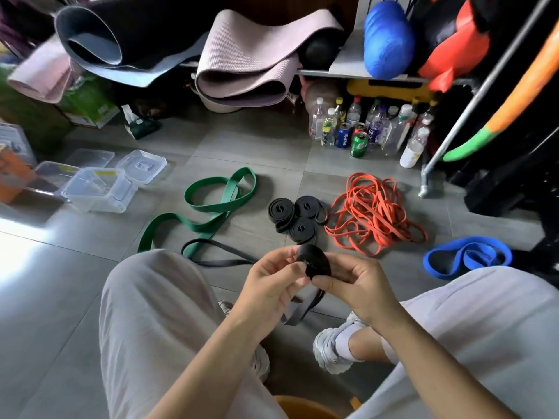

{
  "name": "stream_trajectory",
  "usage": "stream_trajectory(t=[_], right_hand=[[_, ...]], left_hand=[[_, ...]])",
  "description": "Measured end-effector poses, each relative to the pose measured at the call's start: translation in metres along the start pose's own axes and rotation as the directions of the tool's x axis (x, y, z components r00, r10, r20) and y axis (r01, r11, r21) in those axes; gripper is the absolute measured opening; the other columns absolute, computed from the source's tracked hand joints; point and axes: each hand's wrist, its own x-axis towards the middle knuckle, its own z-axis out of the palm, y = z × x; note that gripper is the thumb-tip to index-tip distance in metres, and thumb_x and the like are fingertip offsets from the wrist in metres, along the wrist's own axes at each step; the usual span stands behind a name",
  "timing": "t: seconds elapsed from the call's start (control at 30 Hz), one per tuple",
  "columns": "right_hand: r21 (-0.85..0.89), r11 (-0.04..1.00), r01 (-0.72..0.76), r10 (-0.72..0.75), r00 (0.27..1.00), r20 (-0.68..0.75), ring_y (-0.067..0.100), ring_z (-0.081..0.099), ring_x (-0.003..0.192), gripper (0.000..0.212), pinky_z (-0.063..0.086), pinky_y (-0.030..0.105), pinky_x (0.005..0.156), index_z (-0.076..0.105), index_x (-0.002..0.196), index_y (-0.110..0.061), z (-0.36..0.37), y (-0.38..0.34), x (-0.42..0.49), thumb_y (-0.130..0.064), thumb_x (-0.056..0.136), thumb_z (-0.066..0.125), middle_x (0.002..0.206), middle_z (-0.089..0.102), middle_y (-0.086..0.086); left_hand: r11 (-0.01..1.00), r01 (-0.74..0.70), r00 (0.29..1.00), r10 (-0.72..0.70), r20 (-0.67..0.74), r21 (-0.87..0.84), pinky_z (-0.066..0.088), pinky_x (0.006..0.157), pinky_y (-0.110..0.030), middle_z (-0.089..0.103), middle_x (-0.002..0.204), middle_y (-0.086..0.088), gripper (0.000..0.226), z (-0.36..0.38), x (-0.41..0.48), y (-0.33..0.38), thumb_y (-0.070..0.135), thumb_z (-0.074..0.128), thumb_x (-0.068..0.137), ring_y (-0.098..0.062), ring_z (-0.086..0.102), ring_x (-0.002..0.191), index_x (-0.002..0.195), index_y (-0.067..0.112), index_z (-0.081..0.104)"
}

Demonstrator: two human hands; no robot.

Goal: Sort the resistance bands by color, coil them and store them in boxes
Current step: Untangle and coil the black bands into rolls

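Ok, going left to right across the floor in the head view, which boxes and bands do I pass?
Clear plastic boxes → long green flat resistance band → three coiled black bands → tangled pile of thin orange-red bands → wide blue band.

A: Bands?
B: Matt rubber: red bands [375, 213], green band [193, 226], black coils [289, 216].
A: Ten o'clock?
B: Clear glossy plastic boxes [96, 189]. Smooth tile floor [242, 146]; mats [242, 71] at twelve look ribbed, matt. At two, a pole [462, 124] of bare metal.
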Motion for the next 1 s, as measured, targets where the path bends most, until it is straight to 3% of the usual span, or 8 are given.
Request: stream_trajectory(t=[0.07, 0.1, 0.17, 0.23, 0.5, 0.6, 0.77, 1.0], right_hand=[[-0.107, 0.994, -0.035, 0.036, 0.999, 0.008, 0.008, 0.068, 0.09, 0.038, 0.051, 0.025, 0.084, 0.074, 0.094, -0.031, -0.005, 0.003, 0.0, 0.002, 0.075, 0.073, 0.093, 0.074, -0.003], [-0.186, 0.981, -0.053, 0.057, 0.998, 0.013, 0.006, 0.067, 0.087, 0.036, 0.052, 0.028, 0.082, 0.072, 0.097, -0.029, -0.008, 0.004, 0.0, 0.0, 0.076, 0.074, 0.091, 0.074, -0.003], [-0.361, 0.93, -0.068, 0.089, 0.995, 0.043, 0.004, 0.064, 0.079, 0.026, 0.054, 0.036, 0.076, 0.072, 0.096, -0.027, -0.012, 0.004, -0.001, -0.011, 0.077, 0.075, 0.083, 0.074, -0.002], [-0.484, 0.873, -0.049, 0.105, 0.99, 0.089, 0.007, 0.067, 0.08, 0.021, 0.054, 0.039, 0.078, 0.072, 0.097, -0.026, -0.014, 0.001, 0.0, -0.019, 0.077, 0.076, 0.082, 0.074, -0.001], [-0.696, 0.705, 0.134, 0.008, 0.98, 0.197, 0.014, 0.061, 0.084, 0.032, 0.048, 0.033, 0.074, 0.047, 0.094, -0.028, -0.009, -0.019, 0.005, -0.022, 0.076, 0.073, 0.087, 0.062, -0.011], [-0.738, 0.661, 0.137, 0.017, 0.98, 0.198, 0.016, 0.059, 0.08, 0.04, 0.046, 0.033, 0.072, 0.036, 0.085, -0.036, -0.01, -0.024, 0.003, -0.025, 0.076, 0.074, 0.079, 0.056, -0.013], [-0.362, 0.932, -0.018, 0.028, 0.999, 0.023, 0.006, 0.068, 0.085, 0.039, 0.05, 0.019, 0.081, 0.052, 0.085, -0.031, -0.018, -0.02, 0.0, -0.014, 0.068, 0.083, 0.081, 0.072, -0.007], [-0.03, 0.996, 0.087, -0.087, 0.996, 0.004, 0.007, 0.069, 0.084, 0.038, 0.051, 0.019, 0.082, 0.073, 0.09, -0.038, -0.011, -0.009, -0.002, -0.006, 0.07, 0.077, 0.086, 0.074, -0.006]], left_hand=[[0.963, 0.012, 1.0, -0.011, -0.007, 0.27, 0.056, 0.061, -0.022, 0.064, 0.075, -0.01, 0.02, -0.004, -0.002, 0.005, -0.007, 0.064, 0.075, -0.012, 0.062, 0.058, 0.091, 0.006, 0.066], [0.84, -0.009, 1.0, 0.01, 0.002, 0.543, 0.055, 0.064, -0.025, 0.064, 0.077, -0.009, 0.022, -0.006, -0.003, 0.009, -0.005, 0.065, 0.079, -0.013, 0.06, 0.059, 0.094, 0.011, 0.065], [0.384, -0.082, 0.997, 0.023, 0.079, 0.92, 0.053, 0.071, -0.027, 0.064, 0.093, -0.003, 0.035, -0.006, -0.004, 0.019, 0.009, 0.07, 0.078, -0.015, 0.061, 0.067, 0.11, 0.019, 0.061], [0.066, -0.184, 0.983, -0.017, 0.185, 0.981, 0.048, 0.074, -0.018, 0.056, 0.112, 0.007, 0.061, -0.002, -0.005, 0.026, 0.025, 0.076, 0.075, -0.011, 0.062, 0.077, 0.129, 0.028, 0.049], [-0.351, -0.251, 0.968, -0.072, 0.241, 0.902, 0.039, 0.069, -0.029, 0.065, 0.093, -0.004, 0.039, 0.015, 0.003, 0.034, 0.042, 0.069, 0.079, -0.024, 0.058, 0.087, 0.102, 0.012, 0.061], [-0.272, -0.26, 0.966, -0.059, 0.253, 0.927, 0.036, 0.065, -0.028, 0.065, 0.086, -0.004, 0.033, 0.018, 0.003, 0.034, 0.038, 0.072, 0.076, -0.022, 0.057, 0.08, 0.096, 0.012, 0.064], [0.248, -0.126, 0.992, 0.054, 0.116, 0.961, 0.053, 0.068, -0.033, 0.071, 0.079, -0.007, 0.021, 0.01, 0.001, 0.032, 0.018, 0.083, 0.067, -0.022, 0.066, 0.072, 0.085, 0.023, 0.071], [0.741, -0.098, 0.995, 0.064, 0.076, 0.664, 0.039, 0.043, -0.012, 0.064, 0.053, 0.005, 0.024, 0.012, -0.006, 0.029, -0.013, 0.07, 0.07, -0.001, 0.05, 0.041, 0.081, 0.008, 0.068]])
